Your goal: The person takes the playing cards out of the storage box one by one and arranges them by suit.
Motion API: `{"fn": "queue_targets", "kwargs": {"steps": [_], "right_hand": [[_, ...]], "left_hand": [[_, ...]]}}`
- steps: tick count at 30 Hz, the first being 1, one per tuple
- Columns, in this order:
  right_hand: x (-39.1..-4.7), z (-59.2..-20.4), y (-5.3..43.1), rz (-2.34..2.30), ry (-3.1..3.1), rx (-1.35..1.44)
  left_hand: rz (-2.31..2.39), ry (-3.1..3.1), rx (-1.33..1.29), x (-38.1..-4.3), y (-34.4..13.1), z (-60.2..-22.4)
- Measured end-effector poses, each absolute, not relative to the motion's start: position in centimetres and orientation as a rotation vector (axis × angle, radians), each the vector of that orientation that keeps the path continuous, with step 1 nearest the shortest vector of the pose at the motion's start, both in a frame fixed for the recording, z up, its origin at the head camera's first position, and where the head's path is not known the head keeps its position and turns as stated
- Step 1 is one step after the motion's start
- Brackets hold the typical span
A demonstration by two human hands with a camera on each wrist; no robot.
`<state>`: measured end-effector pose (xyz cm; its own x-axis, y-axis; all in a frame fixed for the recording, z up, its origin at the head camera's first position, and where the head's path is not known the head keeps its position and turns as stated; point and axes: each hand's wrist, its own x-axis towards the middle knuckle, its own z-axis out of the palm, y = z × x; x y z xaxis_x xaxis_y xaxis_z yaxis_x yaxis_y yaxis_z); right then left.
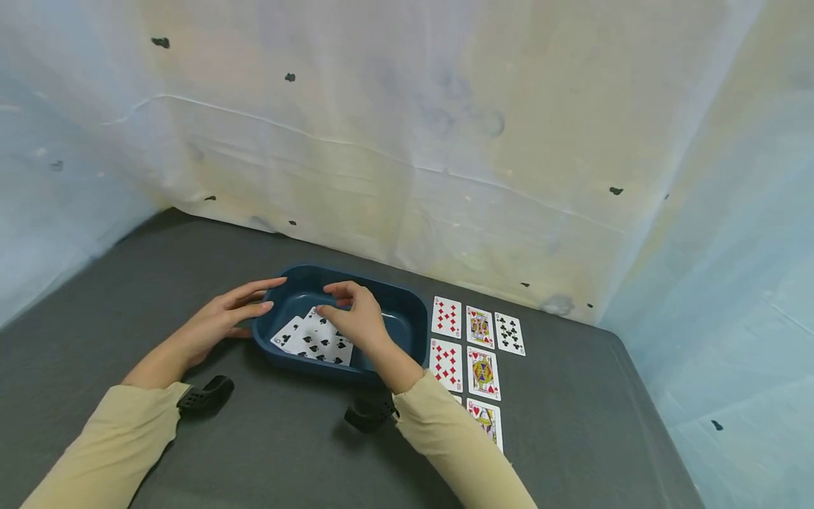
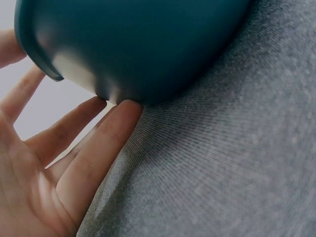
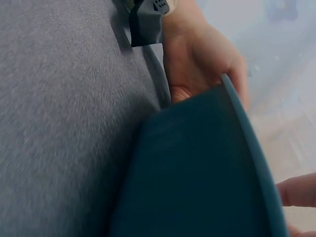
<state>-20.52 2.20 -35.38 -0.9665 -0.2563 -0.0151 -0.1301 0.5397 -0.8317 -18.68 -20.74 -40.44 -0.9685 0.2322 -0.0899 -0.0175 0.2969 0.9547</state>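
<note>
Watching remotely, I saw the left hand (image 1: 216,316) spread, fingertips touching one end of the dark blue bin (image 1: 407,322). The right hand (image 1: 361,319) arched over black-suit playing cards (image 1: 324,348) inside — thumb and forefinger apart, though I couldn't tell whether it pinched one. Diamond cards (image 1: 446,362), heart court cards (image 1: 483,375) and a club card (image 1: 510,334) lay face-up on the grey tabletop (image 1: 572,424), right of the bin.

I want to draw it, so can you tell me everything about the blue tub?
The blue tub looks like smooth, dark plastic: a rounded rectangle with a rim and low sides. It sits upright on the grey tabletop. Playing cards lie inside. The left hand touches its left end; the right hand is over it.
</note>
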Motion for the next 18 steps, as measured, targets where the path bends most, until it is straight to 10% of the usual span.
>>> {"fn": "queue_targets", "kwargs": {"steps": [18], "right_hand": [[-20.9, -37.4, -1.6, -0.697, 2.658, -0.662]], "left_hand": [[1.747, 2.353, 0.26, -18.5, -20.9, -40.5]]}}
